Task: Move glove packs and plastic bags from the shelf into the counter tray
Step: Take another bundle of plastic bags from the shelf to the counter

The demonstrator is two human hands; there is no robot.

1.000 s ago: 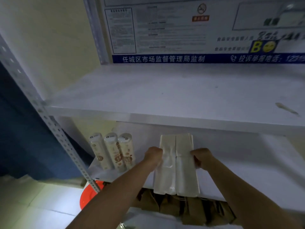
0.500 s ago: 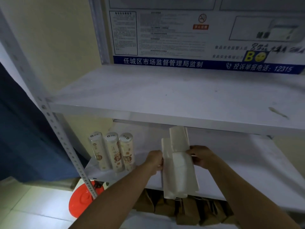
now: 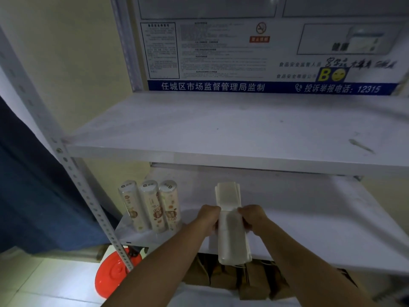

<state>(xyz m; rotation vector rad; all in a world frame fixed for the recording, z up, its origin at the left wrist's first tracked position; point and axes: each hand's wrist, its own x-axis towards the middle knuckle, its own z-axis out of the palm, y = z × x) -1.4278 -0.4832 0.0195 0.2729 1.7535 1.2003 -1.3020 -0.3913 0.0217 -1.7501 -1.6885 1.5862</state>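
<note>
Though the shelf (image 3: 309, 218) under the notice (image 3: 221, 63) is dim, I can make out the packs (image 3: 229, 193) stacked at the front of its lower board, their near end overhanging the edge. Tubes (image 3: 152, 207) stand to their left. The left hand (image 3: 209, 218) and right hand (image 3: 252, 218) grip the stack's long sides, fingers curled round it. I judge it light, soft and slippery in its film, likely to sag or slide apart, so I would hold both sides at mid-length and carry it level. The notice's blue band reads 任城区市场监督管理局监制 and 投诉举报电话: 12315, below a yellow B. The tube labels are too blurred to read.
</note>
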